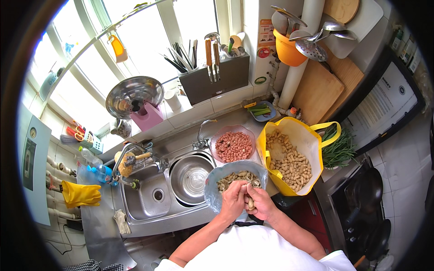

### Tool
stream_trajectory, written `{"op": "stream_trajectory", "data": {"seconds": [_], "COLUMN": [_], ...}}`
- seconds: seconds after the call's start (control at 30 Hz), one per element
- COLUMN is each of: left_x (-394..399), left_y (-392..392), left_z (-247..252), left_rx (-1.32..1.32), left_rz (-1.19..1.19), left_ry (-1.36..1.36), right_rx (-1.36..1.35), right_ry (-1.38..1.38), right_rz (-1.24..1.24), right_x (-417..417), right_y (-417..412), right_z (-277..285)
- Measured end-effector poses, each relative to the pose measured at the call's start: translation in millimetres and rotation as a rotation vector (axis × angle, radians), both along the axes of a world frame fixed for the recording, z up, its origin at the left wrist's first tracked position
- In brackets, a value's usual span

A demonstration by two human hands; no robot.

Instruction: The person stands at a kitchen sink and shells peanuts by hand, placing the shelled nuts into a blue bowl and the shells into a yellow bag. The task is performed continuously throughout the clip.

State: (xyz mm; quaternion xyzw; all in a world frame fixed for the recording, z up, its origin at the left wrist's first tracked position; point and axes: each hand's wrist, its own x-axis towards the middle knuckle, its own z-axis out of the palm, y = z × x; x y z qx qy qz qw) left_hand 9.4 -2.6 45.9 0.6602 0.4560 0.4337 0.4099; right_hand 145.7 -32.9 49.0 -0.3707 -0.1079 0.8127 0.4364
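Note:
My left hand (234,198) and my right hand (261,202) meet at the fingertips over a plastic-lined bowl (212,189) of broken peanut shells (241,176). Unshelled peanuts (251,204) show in the curled fingers of my right hand. Whatever lies between the fingertips is hidden. Behind the lined bowl stands a pinkish clear bowl (214,144) of shelled red-skinned peanuts (234,146). To the right, a yellow bag (315,145) with its top spread holds many peanuts in their shells (293,166).
On the left are a steel sink (145,200) and a steel basin (190,176) in the second bowl. Green leafy vegetables (339,145) lie right of the bag, near a stove (356,206) with dark pans. A blue dish (263,113) of cut greens stands at the back.

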Motion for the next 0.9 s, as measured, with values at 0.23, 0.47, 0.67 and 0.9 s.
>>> {"op": "stream_trajectory", "data": {"seconds": [0.23,0.47,0.67,0.9], "left_x": [0.0,-2.1,-1.5,-3.8], "left_y": [-1.8,-6.5,-4.5,-6.3], "left_z": [0.6,3.6,9.2,13.0], "left_rx": [-0.051,-0.243,-0.095,-0.201], "left_rz": [0.003,-0.015,-0.119,-0.134], "left_ry": [-0.003,-0.049,-0.115,-0.21], "right_rx": [-0.004,0.043,0.081,0.14], "right_ry": [-0.003,-0.011,0.127,0.178], "right_rz": [-0.002,-0.004,-0.057,-0.028], "right_x": [-0.5,-0.9,12.2,13.7], "right_y": [-2.5,-4.8,-1.9,-5.1], "right_z": [-1.6,-1.1,2.5,5.6]}}
